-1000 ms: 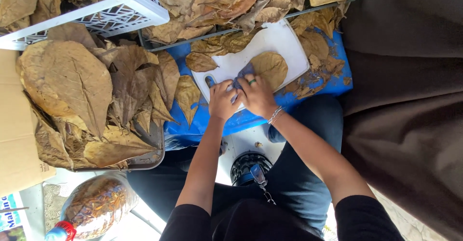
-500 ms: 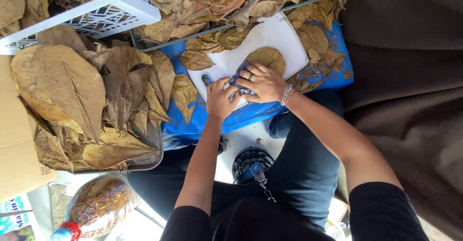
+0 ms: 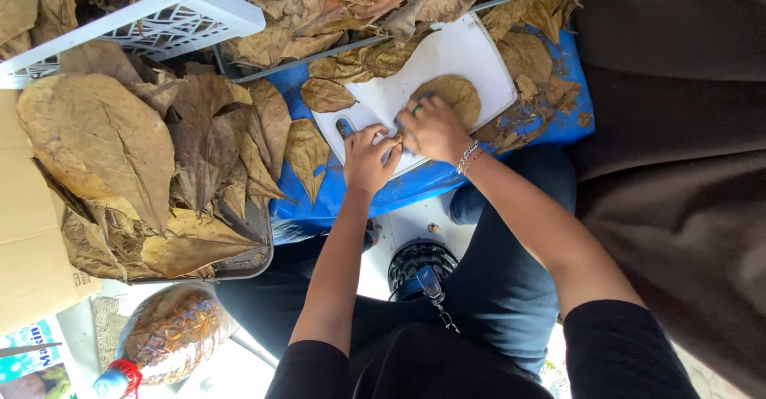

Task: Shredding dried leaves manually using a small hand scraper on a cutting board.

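Observation:
A white cutting board (image 3: 471, 52) lies on a blue-covered surface (image 3: 415, 183). On it rests a round brown dry leaf (image 3: 456, 96). My right hand (image 3: 431, 128) presses on the leaf's near edge, with a dark flat piece partly hidden under its fingers. My left hand (image 3: 369, 158) sits beside it on the board's near corner, fingers curled, touching the right hand. What the left fingers hold is hidden.
A tray heaped with large dry leaves (image 3: 144, 167) stands at the left. A white plastic basket (image 3: 191, 12) is at the top left. More leaves (image 3: 343, 0) pile behind the board. A bottle of shredded filling (image 3: 163, 339) lies at the lower left. Dark cloth (image 3: 678, 167) hangs on the right.
The view has shifted slightly. Both hands stay on the board; my right hand has slid a little toward the left hand along the leaf's edge.

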